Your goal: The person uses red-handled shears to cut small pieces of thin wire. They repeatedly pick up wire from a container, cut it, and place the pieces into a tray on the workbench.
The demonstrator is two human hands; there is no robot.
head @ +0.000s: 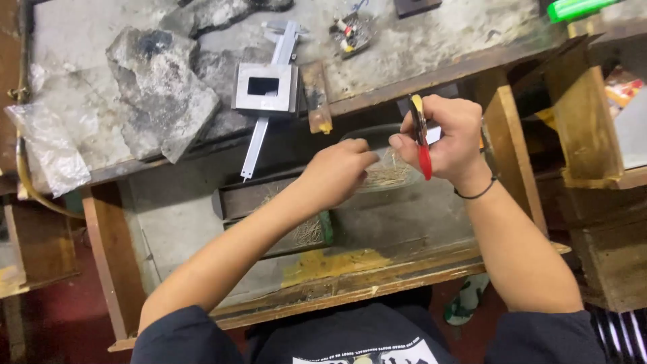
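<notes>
Right hand [450, 138] grips red-handled pliers [422, 138]; left hand [337, 172] pinches into a clear bowl [387, 172].

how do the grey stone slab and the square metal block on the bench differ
The grey stone slab is large, rough and irregular with broken edges; the square metal block is smaller, smooth and straight-sided. The block has a rectangular hole through its middle; the slab shows none. The block lies on a caliper; the slab does not. Both rest on the dusty bench.

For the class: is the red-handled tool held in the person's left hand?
No. The red-handled tool is gripped in the right hand, while the left hand reaches toward the clear container beside it.
</notes>
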